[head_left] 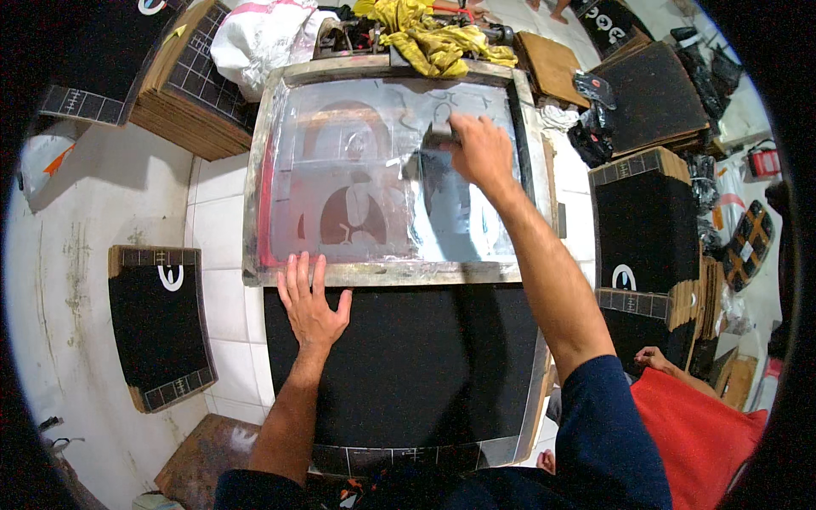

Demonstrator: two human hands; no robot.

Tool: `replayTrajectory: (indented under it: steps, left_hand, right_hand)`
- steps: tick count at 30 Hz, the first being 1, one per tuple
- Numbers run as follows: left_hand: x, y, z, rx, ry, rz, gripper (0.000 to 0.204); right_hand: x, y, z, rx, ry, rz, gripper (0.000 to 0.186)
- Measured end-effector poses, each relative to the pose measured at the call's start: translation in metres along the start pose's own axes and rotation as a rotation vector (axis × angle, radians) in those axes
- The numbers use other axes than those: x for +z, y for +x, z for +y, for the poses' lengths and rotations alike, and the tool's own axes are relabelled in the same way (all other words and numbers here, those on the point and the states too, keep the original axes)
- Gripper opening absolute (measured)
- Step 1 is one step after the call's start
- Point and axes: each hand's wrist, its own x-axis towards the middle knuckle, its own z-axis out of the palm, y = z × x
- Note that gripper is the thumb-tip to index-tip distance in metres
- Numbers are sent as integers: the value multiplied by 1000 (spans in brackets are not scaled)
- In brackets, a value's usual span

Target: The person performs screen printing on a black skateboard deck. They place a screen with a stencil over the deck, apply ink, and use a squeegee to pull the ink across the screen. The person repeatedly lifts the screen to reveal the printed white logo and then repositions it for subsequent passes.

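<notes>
A screen-printing frame (391,274) with a wooden border lies in front of me, its grey mesh marked with darker curved stencil shapes on the left half. My right hand (483,153) is closed around a small dark squeegee (439,133) at the upper right of the mesh; the fingers hide part of it. My left hand (313,302) rests open with fingers spread over the frame's near edge, left of its middle. Under and nearer than the frame lies a black board (408,365) with a lined strip along its near end.
Stacked boards (191,110) stand at the far left, with more black boards (642,221) at the right. A white sack (263,47) and yellow cloth (433,38) sit beyond the frame. Another person in red (697,433) is close on my right. A black panel (161,327) lies left.
</notes>
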Motion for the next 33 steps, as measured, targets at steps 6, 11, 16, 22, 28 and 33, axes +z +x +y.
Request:
replayTrajectory:
  steps: [6, 11, 16, 22, 28, 33]
  left_hand:
    - [4, -3, 0, -12, -19, 13, 85]
    - [-4, 12, -3, 40, -97, 62, 73]
    - [-25, 39, -18, 129, -251, -6, 52]
    - [-44, 50, -17, 171, -324, 27, 48]
    - [-45, 50, -17, 148, -364, 0, 49]
    - [-45, 50, -17, 152, -369, -9, 49]
  right_hand:
    - [-37, -75, -31, 3, -80, -131, 23]
    - [-63, -149, -54, -5, -42, -99, 21]
    - [-67, -127, -43, -9, -76, -171, 25]
    - [-93, -102, -38, 17, 49, -252, 33]
    - [-84, -82, -30, 57, -15, -533, 38]
    - [-32, 23, 15, -10, -64, -395, 49]
